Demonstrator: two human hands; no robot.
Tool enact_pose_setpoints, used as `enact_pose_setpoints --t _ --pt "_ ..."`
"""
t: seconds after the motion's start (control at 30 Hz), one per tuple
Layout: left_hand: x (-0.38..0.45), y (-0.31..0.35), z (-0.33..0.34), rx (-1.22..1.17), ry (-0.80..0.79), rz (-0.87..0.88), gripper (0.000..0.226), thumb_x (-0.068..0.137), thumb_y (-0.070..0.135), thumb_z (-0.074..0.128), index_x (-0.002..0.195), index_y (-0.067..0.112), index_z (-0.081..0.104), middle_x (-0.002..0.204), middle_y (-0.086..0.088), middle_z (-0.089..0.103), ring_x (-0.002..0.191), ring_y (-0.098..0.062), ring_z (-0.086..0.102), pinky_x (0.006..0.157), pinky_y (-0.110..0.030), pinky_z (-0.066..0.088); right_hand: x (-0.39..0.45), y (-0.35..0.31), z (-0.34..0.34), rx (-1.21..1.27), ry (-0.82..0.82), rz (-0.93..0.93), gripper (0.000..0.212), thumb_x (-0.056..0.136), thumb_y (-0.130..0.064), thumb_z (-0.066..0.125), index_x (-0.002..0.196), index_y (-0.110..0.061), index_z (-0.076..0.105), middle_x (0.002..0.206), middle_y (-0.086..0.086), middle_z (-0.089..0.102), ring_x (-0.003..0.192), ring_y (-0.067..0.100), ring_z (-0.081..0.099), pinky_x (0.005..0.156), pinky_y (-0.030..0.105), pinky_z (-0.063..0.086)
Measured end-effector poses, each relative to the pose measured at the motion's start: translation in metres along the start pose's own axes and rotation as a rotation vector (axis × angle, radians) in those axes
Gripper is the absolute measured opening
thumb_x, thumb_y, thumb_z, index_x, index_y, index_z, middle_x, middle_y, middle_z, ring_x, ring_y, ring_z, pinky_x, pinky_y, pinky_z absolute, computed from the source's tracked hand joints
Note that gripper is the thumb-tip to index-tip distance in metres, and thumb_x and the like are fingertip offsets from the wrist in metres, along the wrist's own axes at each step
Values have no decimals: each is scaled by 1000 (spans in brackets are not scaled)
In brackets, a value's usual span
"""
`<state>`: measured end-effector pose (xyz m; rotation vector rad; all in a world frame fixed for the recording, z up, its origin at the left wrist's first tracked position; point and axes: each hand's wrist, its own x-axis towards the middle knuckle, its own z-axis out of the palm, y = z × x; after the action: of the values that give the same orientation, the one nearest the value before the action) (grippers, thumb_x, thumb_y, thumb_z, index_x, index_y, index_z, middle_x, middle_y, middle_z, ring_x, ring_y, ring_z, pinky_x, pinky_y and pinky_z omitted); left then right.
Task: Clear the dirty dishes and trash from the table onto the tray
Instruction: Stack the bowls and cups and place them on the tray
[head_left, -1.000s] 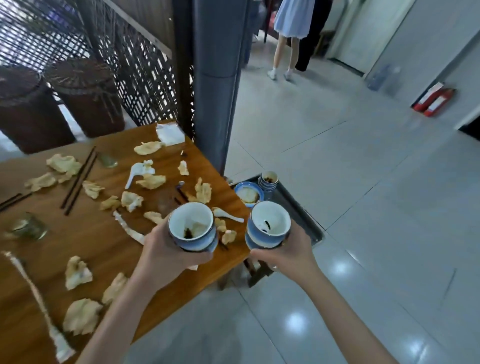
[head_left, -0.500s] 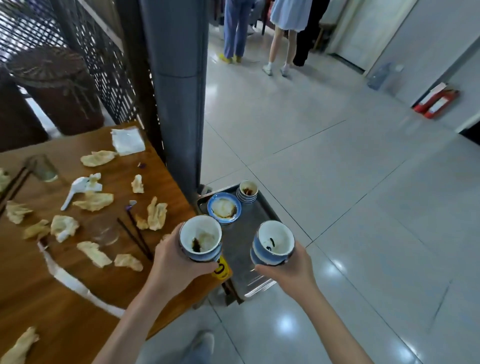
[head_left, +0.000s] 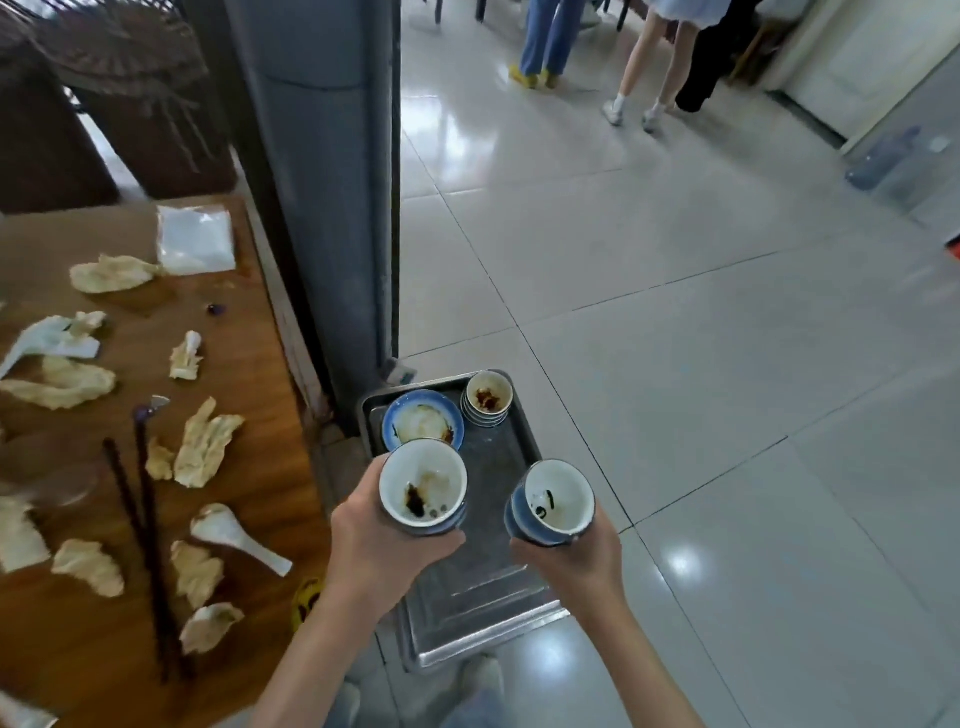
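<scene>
Bowls carried above tray (head_left: 493, 587) for unloading.
Left bowl (head_left: 422, 486) gripped by left hand (head_left: 384, 551); right bowl (head_left: 556, 501) by right hand (head_left: 576, 561); rims kept upward, presumably so residue stays in.

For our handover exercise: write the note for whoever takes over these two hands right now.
Left hand grips a stained blue-and-white bowl; right hand grips another, both above the metal tray.
Done: blue-rimmed saucer and stacked small cups on tray.
Left: set both bowls down; wooden table holds white spoons, dark chopsticks, crumpled napkins.
</scene>
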<state>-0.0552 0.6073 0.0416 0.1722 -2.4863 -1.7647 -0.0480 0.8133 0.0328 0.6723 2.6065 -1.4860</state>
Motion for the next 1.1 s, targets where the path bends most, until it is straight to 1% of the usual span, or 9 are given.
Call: enact_pose_setpoints --t 0.07,0.2,0.43,0.57,0.67,0.83,0.9,1.0,1.1 --pt "9 -12 27 -3 50 -41 82 35 25 92 98 58 51 97 33 60 90 6 58 66 -2 43 29 16 -1 -9 -41 -14 66 31 -38 78 89 -57 53 82 -31 63 72 1 63 56 23 53" --pt "29 -47 71 -10 146 -79 87 34 18 93 98 60 51 94 34 60 87 10 57 65 2 40 78 44 5 -39 -98 -74 59 39 -37 82 84 -62 52 84 -42 58 78 -17 56 54 4 43" --pt "49 -132 120 39 246 -157 85 35 23 94 99 57 50 97 37 58 90 12 55 66 0 41 152 115 46 -31 -169 -77 57 40 -36 83 90 -42 56 84 -34 61 82 -15 56 56 5 41" --pt "45 -183 136 65 284 -243 78 35 21 95 93 49 51 87 34 59 88 17 54 68 -9 41 175 150 77 -46 -204 -91 59 42 -35 85 92 -43 56 83 -30 63 82 -10 59 59 6 42" --pt "43 -218 145 79 312 -293 77 34 19 95 91 48 50 86 31 58 84 21 53 66 -8 40 182 172 103 -45 -248 -135 60 45 -29 86 95 -41 55 89 -24 63 87 -8 58 64 6 42" --pt "46 -264 152 80 350 -338 79 34 17 95 97 39 53 96 13 62 90 -9 59 75 -26 45 194 193 142 -60 -288 -192 65 46 -14 89 96 -33 52 96 -5 58 90 14 56 76 28 47" --pt "50 -275 154 103 353 -349 78 34 17 95 98 35 54 94 11 61 90 -14 59 74 -25 44 199 198 153 -59 -289 -196 64 46 -13 89 96 -30 54 97 -3 59 90 14 57 75 26 44" --pt "56 -288 156 158 353 -352 74 33 22 95 91 41 51 87 22 55 85 -12 57 68 -20 43 208 205 173 -42 -272 -187 67 45 -14 90 96 -33 52 98 -4 59 89 12 56 76 24 42" --pt "59 -296 156 219 350 -336 77 33 26 95 96 38 52 88 26 51 91 -17 56 77 -32 47 216 209 188 -23 -258 -182 69 42 -14 91 95 -37 51 97 -4 60 86 11 55 74 23 41"
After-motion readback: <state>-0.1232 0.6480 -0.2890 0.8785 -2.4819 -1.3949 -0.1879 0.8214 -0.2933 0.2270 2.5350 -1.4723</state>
